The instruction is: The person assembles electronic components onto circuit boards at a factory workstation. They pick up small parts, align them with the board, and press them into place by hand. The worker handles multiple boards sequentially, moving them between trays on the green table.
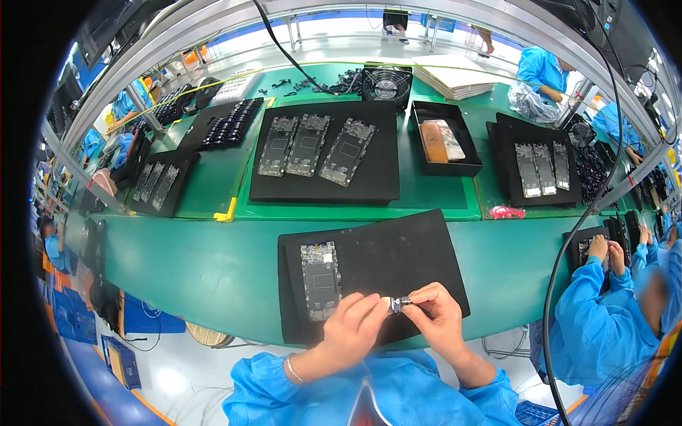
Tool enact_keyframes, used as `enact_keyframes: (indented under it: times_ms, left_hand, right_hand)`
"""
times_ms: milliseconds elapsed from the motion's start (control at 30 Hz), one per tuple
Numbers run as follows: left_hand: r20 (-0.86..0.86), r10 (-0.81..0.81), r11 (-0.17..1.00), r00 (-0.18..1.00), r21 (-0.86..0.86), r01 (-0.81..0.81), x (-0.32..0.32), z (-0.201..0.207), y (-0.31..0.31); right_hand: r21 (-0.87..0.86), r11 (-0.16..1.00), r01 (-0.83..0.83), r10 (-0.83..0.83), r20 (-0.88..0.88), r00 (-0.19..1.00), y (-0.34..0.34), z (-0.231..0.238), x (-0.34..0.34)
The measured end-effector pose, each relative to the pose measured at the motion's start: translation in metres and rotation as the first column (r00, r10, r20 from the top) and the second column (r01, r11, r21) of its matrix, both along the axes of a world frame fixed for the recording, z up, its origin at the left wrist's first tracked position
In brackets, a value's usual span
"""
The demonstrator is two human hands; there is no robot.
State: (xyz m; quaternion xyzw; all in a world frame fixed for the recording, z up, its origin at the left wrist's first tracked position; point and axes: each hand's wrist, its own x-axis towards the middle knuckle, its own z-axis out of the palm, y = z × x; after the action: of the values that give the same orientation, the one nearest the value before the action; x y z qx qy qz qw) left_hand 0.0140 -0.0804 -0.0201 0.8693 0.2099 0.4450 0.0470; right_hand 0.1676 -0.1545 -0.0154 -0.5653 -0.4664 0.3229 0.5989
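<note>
My left hand (pixel 354 326) and my right hand (pixel 439 318) meet above a black foam mat (pixel 405 245). Between their pinched fingertips is a small electronic part (pixel 398 304), silver and dark; its exact kind is too small to make out. Both hands are closed on it, one from each side. To the left of my fingers a long dark circuit board (pixel 322 280) lies flat on the mat, apart from my hands. A second black mat shows underneath at the left edge.
Farther back, three circuit boards (pixel 307 144) lie on another black mat (pixel 376 186). Beside them stand an open black box (pixel 455 169) holding a phone-shaped item and a brown one, and a small fan (pixel 386 85). A black cable (pixel 553 298) hangs at right, near a co-worker (pixel 604 319).
</note>
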Motion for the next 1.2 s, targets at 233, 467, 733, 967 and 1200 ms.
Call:
enact_keyframes:
  times_ms: [233, 467, 733, 967, 1200]
  left_hand:
    - [0.001, 0.018, 1.000, 1.000, 0.006, -0.018, 0.000, -0.001, -0.003]
    - [-0.004, -0.004, 1.000, 1.000, 0.024, 0.004, 0.000, -0.002, -0.003]
    - [0.015, -0.003, 1.000, 1.000, 0.025, 0.003, -0.003, -0.003, -0.003]
    - [0.018, -0.011, 1.000, 1.000, 0.021, 0.010, -0.003, -0.004, -0.006]
    - [0.015, -0.018, 1.000, 1.000, 0.007, 0.018, -0.005, -0.004, -0.007]
  right_hand:
    - [0.016, 0.998, -0.065, 0.067, -0.153, 0.986, -0.001, 0.000, 0.003]
    - [0.047, 0.998, -0.046, 0.055, -0.230, 0.972, -0.001, -0.005, 0.004]
    - [0.043, 0.999, -0.002, 0.001, 0.029, 1.000, -0.001, -0.001, 0.003]
    - [0.031, 0.999, 0.011, -0.010, -0.045, 0.999, -0.006, -0.001, -0.001]
    - [0.048, 0.998, -0.028, 0.036, -0.190, 0.981, -0.008, -0.002, -0.003]
